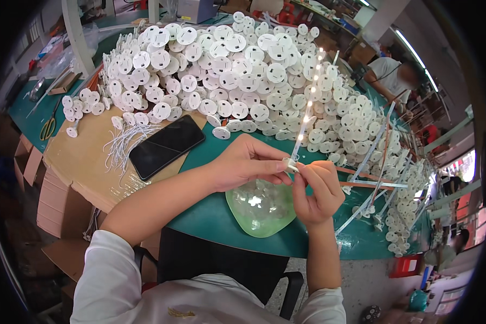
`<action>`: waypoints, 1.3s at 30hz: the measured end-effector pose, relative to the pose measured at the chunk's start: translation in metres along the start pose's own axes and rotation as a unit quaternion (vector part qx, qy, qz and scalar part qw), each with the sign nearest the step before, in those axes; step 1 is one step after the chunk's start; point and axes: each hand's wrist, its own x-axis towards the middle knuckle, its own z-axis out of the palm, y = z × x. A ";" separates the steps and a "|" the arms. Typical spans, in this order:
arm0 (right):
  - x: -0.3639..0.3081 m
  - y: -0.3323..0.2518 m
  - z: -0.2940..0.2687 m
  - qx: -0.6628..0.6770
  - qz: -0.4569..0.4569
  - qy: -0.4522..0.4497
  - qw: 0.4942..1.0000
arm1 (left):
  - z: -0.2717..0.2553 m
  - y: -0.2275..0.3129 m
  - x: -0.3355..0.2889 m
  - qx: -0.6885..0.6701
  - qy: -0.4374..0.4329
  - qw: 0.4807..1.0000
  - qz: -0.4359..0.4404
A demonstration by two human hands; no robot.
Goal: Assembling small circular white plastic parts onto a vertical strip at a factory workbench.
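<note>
A narrow LED light strip (309, 105) stands up from between my hands, its several small lamps glowing warm white. My left hand (252, 163) pinches the strip's lower end between thumb and fingers. Close beside it, my right hand (319, 189) has its fingertips closed at a small white piece at that same end; the fingers partly cover it, and I cannot make out its kind. Below both hands sits a translucent green bowl (259, 227) with shiny small contents I cannot tell apart. White wires (125, 144) lie in a loose bundle left of my left hand.
A large heap of white round disc-ended pieces (221, 65) covers the far table. A black phone (167, 147) rests on cardboard (81, 162). Scissors (51, 123) lie at far left. Loose strips (370, 183) stick out at right. Another person (390, 75) works at back right.
</note>
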 end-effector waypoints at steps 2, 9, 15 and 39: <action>0.000 0.000 -0.001 -0.002 -0.006 -0.001 1.000 | -0.001 0.000 0.000 -0.004 -0.011 1.000 0.002; -0.002 0.001 -0.002 -0.017 -0.028 0.012 0.999 | 0.000 0.003 0.000 -0.006 -0.032 0.999 0.001; -0.002 -0.001 0.003 -0.002 -0.023 0.012 1.000 | -0.002 0.002 -0.001 0.046 -0.035 0.998 0.009; -0.007 -0.009 0.012 -0.108 0.009 0.075 0.991 | 0.007 -0.011 0.000 0.083 0.007 0.990 0.114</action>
